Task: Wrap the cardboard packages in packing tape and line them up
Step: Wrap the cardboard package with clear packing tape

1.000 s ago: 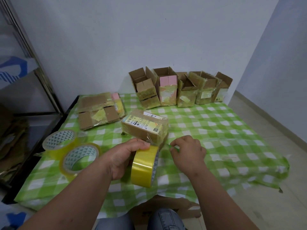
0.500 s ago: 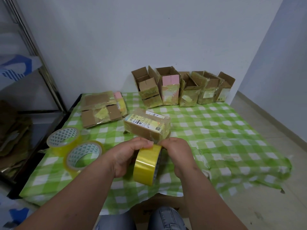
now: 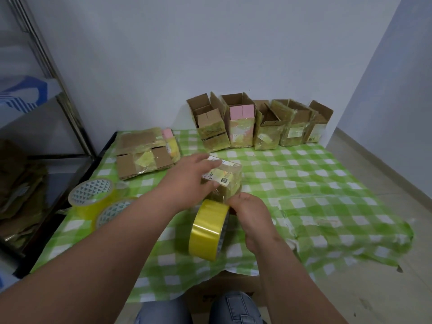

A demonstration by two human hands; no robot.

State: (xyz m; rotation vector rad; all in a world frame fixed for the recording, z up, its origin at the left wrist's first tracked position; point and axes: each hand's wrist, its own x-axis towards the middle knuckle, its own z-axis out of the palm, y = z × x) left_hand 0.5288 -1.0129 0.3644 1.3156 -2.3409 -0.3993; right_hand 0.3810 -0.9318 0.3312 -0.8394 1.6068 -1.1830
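A small cardboard package (image 3: 230, 181) with a printed label lies in the middle of the green checked cloth (image 3: 304, 174). My left hand (image 3: 191, 176) rests on its top with fingers spread, thumb against its near side. My right hand (image 3: 250, 218) grips a yellow tape roll (image 3: 208, 232) just in front of the package, its fingers through the roll's core. Several taped, open-topped cardboard boxes (image 3: 257, 125) stand in a row against the back wall.
Two more tape rolls (image 3: 93, 197) lie at the cloth's left edge. Flattened taped cardboard (image 3: 145, 155) lies at the back left. A metal shelf frame (image 3: 58, 90) stands on the left, bare floor (image 3: 385, 183) on the right. My knees (image 3: 198, 309) are below the cloth's front edge.
My left hand has let go of the tape roll and moved forward onto the top of the package. My right hand now holds the roll alone.
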